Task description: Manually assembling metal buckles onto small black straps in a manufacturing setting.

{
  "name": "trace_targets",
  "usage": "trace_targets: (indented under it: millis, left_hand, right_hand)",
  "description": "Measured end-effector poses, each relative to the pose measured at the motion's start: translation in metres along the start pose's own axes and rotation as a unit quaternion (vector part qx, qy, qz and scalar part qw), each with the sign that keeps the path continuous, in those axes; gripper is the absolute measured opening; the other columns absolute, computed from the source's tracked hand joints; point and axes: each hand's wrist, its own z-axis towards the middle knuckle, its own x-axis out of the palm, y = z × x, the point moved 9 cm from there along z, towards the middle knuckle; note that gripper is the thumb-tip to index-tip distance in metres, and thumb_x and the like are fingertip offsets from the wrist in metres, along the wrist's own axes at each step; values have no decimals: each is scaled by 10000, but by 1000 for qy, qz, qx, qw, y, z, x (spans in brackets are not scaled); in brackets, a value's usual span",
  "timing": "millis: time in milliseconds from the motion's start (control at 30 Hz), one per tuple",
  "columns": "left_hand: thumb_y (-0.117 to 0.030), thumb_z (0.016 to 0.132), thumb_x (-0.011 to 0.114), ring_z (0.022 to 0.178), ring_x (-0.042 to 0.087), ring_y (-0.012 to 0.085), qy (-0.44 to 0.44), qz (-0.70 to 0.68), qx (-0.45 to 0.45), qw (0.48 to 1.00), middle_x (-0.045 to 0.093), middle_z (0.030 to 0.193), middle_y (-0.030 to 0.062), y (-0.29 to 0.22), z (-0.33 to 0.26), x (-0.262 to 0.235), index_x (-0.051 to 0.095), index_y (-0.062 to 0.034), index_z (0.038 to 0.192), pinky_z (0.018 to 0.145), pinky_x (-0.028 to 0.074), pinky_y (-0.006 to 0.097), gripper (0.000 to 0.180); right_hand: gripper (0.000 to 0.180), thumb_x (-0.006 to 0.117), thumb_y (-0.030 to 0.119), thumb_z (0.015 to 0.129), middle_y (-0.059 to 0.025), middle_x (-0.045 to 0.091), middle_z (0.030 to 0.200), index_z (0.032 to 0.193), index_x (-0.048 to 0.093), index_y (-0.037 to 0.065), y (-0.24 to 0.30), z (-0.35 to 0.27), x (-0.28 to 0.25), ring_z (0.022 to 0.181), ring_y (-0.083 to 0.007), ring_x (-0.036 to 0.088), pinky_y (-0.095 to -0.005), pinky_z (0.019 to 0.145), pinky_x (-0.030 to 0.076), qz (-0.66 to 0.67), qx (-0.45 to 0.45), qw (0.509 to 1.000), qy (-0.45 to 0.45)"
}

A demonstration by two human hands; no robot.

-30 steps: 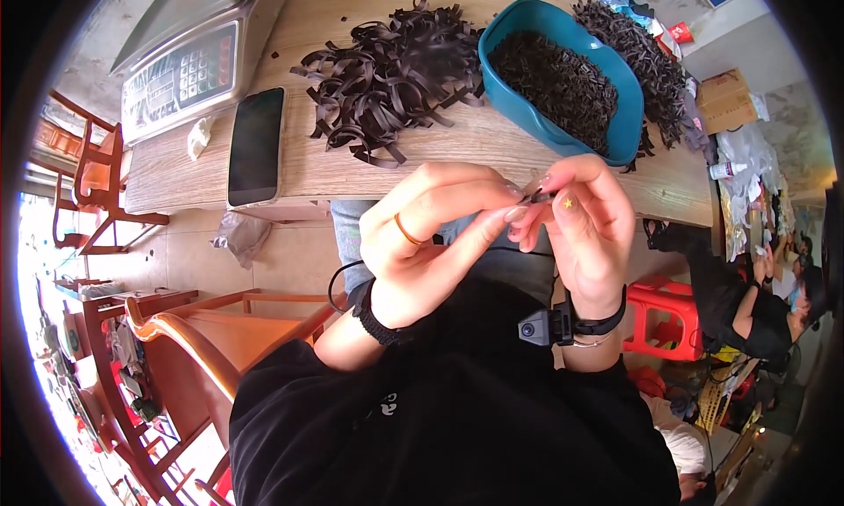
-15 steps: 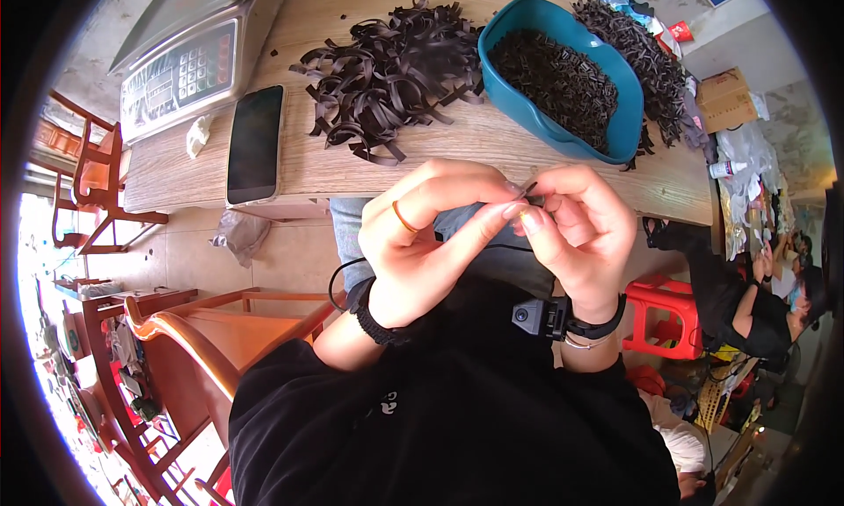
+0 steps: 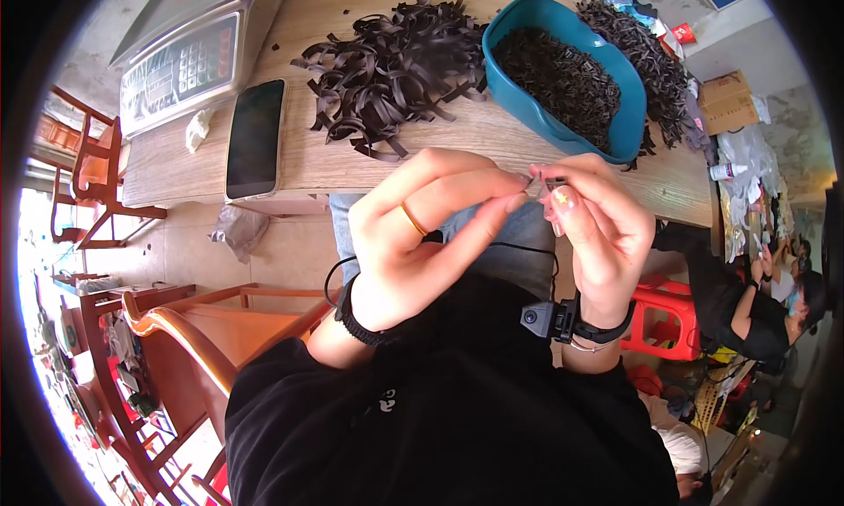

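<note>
Above the table's near edge, my two hands meet with their fingertips almost touching. My left hand (image 3: 431, 229), with a ring on one finger, is closed in a pinch of thumb and forefinger on a small dark strip (image 3: 534, 188). My right hand (image 3: 607, 225) is closed too, thumb against curled fingers, with a bit of dark strip showing at its tips; motion blurs these fingers. Beyond my left hand lies a loose pile of long dark ribbon-like strips (image 3: 396, 66). To its right stands a teal tub (image 3: 519, 110) holding many short dark pieces (image 3: 563, 88).
A digital scale (image 3: 180, 62) stands at the far left of the table (image 3: 343, 172), with a phone (image 3: 255, 141) and crumpled tissue (image 3: 198, 130) nearby. Another dark heap (image 3: 629, 40) lies behind the tub. A wooden chair (image 3: 202, 339) is at left, a red stool (image 3: 664, 317) at right; another person (image 3: 747, 304) sits beyond.
My fingertips have drawn slightly apart, the right hand shifting right and its thumb turning. The pile and the tub have stayed in place.
</note>
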Motion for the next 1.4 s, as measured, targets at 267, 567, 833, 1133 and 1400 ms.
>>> trace_targets:
  millis: [267,567,833,1133,1400]
  left_hand:
    - [89,690,692,753,612,178,32,-47,-68,996,646,811,104,6,-4,6,648,24,815,694,472,278,147]
    - [88,697,680,751,610,172,26,-21,-77,996,644,806,98,8,-5,5,647,21,813,700,473,274,138]
    - [83,717,659,749,584,163,32,-15,-90,995,625,809,84,14,-3,3,620,28,816,694,453,263,120]
    - [75,736,645,755,570,155,42,-47,-95,993,611,817,75,16,-3,4,606,29,826,702,443,261,108]
    - [80,728,629,726,566,144,73,27,-107,991,605,794,64,10,0,4,611,20,825,672,442,244,115]
  right_hand:
    - [166,578,-40,855,-113,615,942,1020,564,-61,-8,-7,1,775,-121,604,-225,621,487,138,25,990,-22]
    - [164,588,-93,823,-145,617,940,985,567,-72,0,-5,4,790,-152,622,-256,706,527,-1,-67,998,-15]
    - [164,593,-90,821,-147,619,939,983,566,-78,2,-7,5,804,-156,629,-249,697,537,-15,-76,997,5]
    - [156,626,-58,812,-125,643,884,961,579,-58,-2,-11,4,759,-128,643,-227,653,523,-69,-60,995,-43]
    - [158,656,-54,775,-102,650,822,923,611,-20,6,-10,5,694,-170,639,-250,613,498,-217,-96,970,-59]
